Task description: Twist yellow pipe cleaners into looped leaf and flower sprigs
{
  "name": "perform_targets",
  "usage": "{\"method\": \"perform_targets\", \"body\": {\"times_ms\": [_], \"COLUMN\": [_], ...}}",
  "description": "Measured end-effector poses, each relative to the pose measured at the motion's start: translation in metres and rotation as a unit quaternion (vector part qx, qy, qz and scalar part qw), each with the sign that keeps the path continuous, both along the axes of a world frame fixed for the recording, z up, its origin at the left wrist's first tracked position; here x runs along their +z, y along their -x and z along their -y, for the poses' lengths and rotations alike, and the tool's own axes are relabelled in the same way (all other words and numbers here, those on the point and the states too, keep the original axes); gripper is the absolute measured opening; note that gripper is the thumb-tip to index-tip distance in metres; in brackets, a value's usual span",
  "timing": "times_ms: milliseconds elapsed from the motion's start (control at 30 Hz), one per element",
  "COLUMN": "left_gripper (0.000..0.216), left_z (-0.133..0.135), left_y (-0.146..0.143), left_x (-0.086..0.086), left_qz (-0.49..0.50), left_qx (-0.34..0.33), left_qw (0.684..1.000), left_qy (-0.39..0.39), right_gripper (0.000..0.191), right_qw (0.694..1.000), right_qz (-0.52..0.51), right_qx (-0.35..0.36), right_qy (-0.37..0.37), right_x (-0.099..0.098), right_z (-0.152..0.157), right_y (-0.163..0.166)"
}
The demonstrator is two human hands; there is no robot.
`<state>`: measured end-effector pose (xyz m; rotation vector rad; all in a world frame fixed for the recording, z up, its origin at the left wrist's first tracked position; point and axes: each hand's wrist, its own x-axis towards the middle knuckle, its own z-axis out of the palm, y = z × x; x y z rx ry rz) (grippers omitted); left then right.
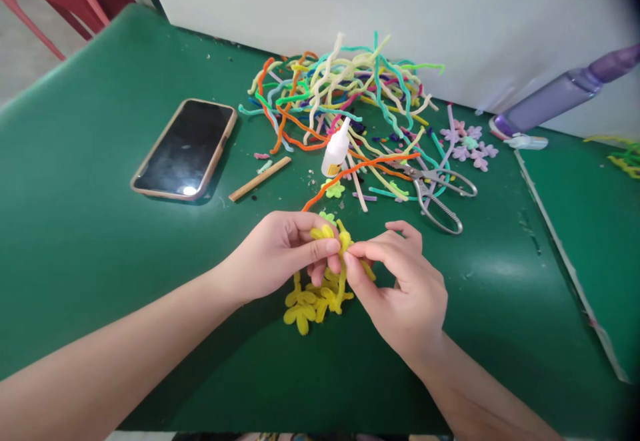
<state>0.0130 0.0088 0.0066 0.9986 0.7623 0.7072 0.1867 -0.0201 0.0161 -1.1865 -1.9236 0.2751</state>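
Near the front of the green table, my left hand [295, 247] pinches a yellow pipe cleaner flower piece [345, 237] between thumb and fingers. My right hand [400, 277] closes thumb and index finger on the same piece from the right side. Below and between the hands, a cluster of yellow pipe cleaner flowers [303, 311] hangs or rests low; whether it touches the table I cannot tell. Just beyond my left fingers are a light green flower [335, 189] and an orange pipe cleaner [360, 164].
A heap of coloured pipe cleaners [330, 87] lies at the back. In front stand or lie a white glue bottle [336, 151], scissors [435, 187], a wooden stick [260, 179] and a phone [185, 147]. Pink and purple flowers [470, 144] and a purple bottle [550, 101] are at right.
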Motion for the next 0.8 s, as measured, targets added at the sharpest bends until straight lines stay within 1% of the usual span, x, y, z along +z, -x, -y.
{"method": "perform_targets", "body": {"times_ms": [300,467,600,800], "left_gripper": [0.018,0.020,0.019,0.019], "left_z": [0.0009,0.0009,0.0012,0.0024], "left_y": [-0.0010,-0.0019,-0.0019,-0.0021], "left_x": [0.0010,0.0027,0.0022,0.0017], "left_qz": [0.002,0.005,0.004,0.001], "left_qx": [-0.003,-0.025,-0.014,-0.002], "left_qw": [1.000,1.000,1.000,1.000], "left_qy": [0.008,0.008,0.003,0.014], "right_gripper": [0.013,0.014,0.013,0.011], "right_qw": [1.000,1.000,1.000,1.000], "right_qz": [0.009,0.008,0.001,0.002], "right_qx": [-0.004,-0.009,-0.005,0.001], "right_qy": [0.004,-0.005,0.004,0.017], "right_x": [-0.0011,-0.0035,-0.0035,-0.0015], "right_z": [0.0012,0.0009,0.0004,0.0009], "right_y": [0.0006,0.0007,0.0003,0.0003]}}
